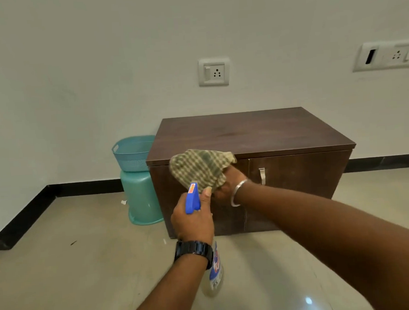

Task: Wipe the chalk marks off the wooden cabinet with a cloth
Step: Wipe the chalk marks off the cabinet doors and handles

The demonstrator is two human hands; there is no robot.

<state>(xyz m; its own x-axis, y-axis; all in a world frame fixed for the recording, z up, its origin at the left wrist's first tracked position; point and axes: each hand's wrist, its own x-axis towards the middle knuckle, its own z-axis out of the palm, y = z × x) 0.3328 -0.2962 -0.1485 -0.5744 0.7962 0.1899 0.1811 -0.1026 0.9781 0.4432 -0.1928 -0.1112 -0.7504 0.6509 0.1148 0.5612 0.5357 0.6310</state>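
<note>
A low dark brown wooden cabinet stands against the white wall, with two doors and a metal handle. My right hand is shut on a bunched green checked cloth, held in front of the cabinet's upper left door and front edge. My left hand grips a spray bottle with a blue trigger head; its nozzle points at the cloth, and the clear body hangs below my wrist. I cannot make out chalk marks on the top; the door behind the cloth is hidden.
A teal plastic basket sits on an upturned teal bucket just left of the cabinet. Wall sockets are above it. Glossy tiled floor spreads in front, with a black skirting along the wall.
</note>
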